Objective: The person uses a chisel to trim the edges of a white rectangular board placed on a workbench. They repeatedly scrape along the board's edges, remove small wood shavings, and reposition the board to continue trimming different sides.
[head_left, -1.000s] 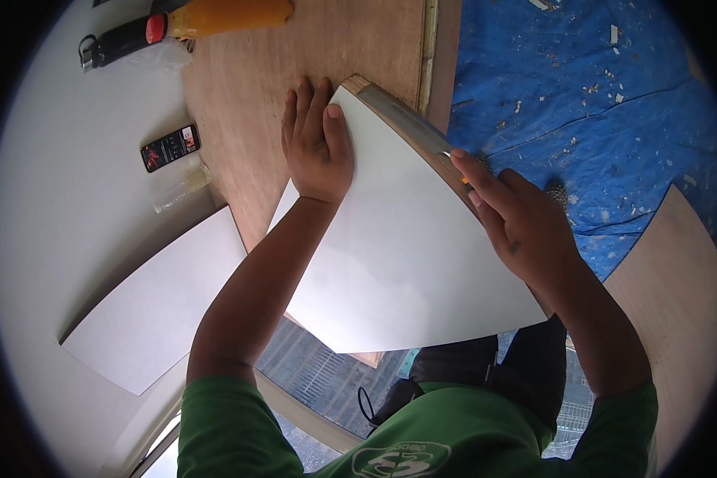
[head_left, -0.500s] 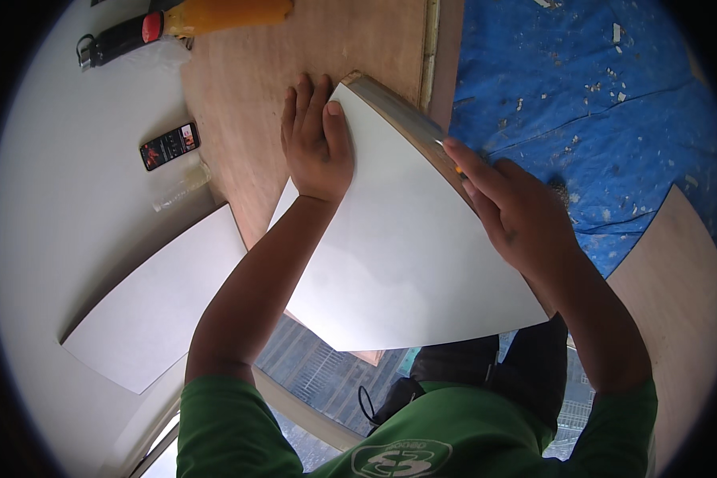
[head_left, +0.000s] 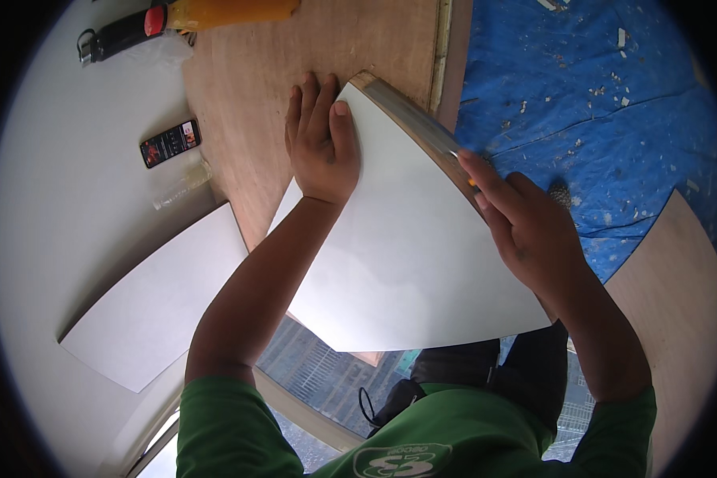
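A large white-faced wooden panel [head_left: 406,255] with curved edges lies in front of me, partly over a brown wooden board. My left hand [head_left: 324,151] presses flat at its far left edge, fingers stretched out and thumb on the white face. Along the panel's right edge my right hand [head_left: 530,219] is closed round the handle of a long, flat metal tool [head_left: 426,131], index finger extended along it. A bit of orange shows at the grip. The tool's strip lies against the brown edge; its exact kind cannot be made out.
The brown board [head_left: 247,95] carries an orange-and-black object [head_left: 147,25] at the far left. A phone [head_left: 170,144] and a second white panel [head_left: 155,295] lie left. A blue sheet [head_left: 534,95] with white scraps covers the right side; a curved wooden piece [head_left: 677,271] stands nearer.
My right hand and the metal tool have slid a little toward me and to the right along the panel's edge. The left hand has shifted slightly right with the view.
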The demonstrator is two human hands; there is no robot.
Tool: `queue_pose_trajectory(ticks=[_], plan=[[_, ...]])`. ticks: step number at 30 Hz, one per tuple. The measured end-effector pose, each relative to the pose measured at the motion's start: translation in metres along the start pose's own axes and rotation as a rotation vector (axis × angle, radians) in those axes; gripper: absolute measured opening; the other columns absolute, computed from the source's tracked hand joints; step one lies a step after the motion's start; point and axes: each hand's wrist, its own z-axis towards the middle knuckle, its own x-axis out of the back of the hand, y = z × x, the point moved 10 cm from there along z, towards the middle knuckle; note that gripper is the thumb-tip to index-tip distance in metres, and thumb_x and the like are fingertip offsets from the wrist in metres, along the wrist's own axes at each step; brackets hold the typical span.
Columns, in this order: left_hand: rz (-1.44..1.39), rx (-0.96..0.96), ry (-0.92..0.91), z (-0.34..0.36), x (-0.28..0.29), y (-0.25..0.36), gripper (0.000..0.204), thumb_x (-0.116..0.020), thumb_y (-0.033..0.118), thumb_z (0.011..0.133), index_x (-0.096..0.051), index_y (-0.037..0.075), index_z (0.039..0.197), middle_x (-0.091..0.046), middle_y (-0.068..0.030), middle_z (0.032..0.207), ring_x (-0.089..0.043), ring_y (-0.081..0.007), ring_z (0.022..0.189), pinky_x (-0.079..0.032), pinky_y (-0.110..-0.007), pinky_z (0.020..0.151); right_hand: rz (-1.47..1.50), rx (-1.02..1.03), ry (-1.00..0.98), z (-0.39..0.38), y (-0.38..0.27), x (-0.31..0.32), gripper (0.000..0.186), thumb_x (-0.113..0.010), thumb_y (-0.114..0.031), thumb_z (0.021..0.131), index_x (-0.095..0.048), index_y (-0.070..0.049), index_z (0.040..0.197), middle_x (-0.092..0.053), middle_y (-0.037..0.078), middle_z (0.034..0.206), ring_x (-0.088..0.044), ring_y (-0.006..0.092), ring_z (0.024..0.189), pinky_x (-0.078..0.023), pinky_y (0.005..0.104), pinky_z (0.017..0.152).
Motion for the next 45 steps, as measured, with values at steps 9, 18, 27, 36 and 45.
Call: queue_pose_trajectory(ticks=[9,18,27,36,45], plan=[[0.021,-0.025,-0.009,0.001,0.000,0.001,0.056,-0.040,0.042,0.114,-0.065,0.004,0.145,-0.055,-0.0244,0.157,-0.039,-0.0493,0.153,-0.034,-0.054,0.124,0.024,-0.008,0.040,-0.002,0.002,0.003,0.054,-0.067,-0.018,0.106,-0.054,-0.023,0.158,-0.061,0.008,0.081,-0.062,0.0203,0.062,-0.055,0.0369,0.056],[0.004,0.014,-0.014,0.000,-0.001,0.000,0.055,-0.041,0.041,0.114,-0.065,0.004,0.146,-0.055,-0.0230,0.158,-0.039,-0.0488,0.153,-0.032,-0.055,0.124,0.051,0.008,0.042,-0.001,0.001,0.002,0.056,-0.067,-0.017,0.106,-0.052,-0.023,0.159,-0.061,0.008,0.081,-0.061,0.0195,0.061,-0.054,0.0365,0.055],[0.023,0.015,0.014,-0.001,0.001,0.000,0.053,-0.041,0.040,0.113,-0.066,0.004,0.144,-0.057,-0.0231,0.156,-0.039,-0.0487,0.152,-0.033,-0.055,0.124,0.009,-0.020,-0.037,0.000,0.002,0.000,0.053,-0.061,-0.012,0.109,-0.049,-0.019,0.161,-0.061,0.009,0.084,-0.061,0.0176,0.068,-0.054,0.0359,0.063],[0.023,0.007,0.003,0.000,0.001,-0.001,0.053,-0.042,0.039,0.113,-0.067,0.004,0.143,-0.056,-0.0235,0.157,-0.039,-0.0488,0.153,-0.033,-0.055,0.124,0.046,0.028,0.055,0.005,-0.003,0.003,0.056,-0.067,-0.015,0.105,-0.052,-0.022,0.159,-0.061,0.009,0.084,-0.064,0.0213,0.066,-0.057,0.0382,0.060],[0.019,-0.025,0.008,0.001,0.001,0.004,0.052,-0.042,0.038,0.113,-0.067,0.003,0.142,-0.056,-0.0246,0.155,-0.041,-0.0513,0.151,-0.036,-0.056,0.122,0.039,0.003,0.039,0.002,-0.001,0.006,0.055,-0.067,-0.017,0.105,-0.053,-0.023,0.157,-0.061,0.009,0.082,-0.063,0.0224,0.063,-0.056,0.0375,0.057]])
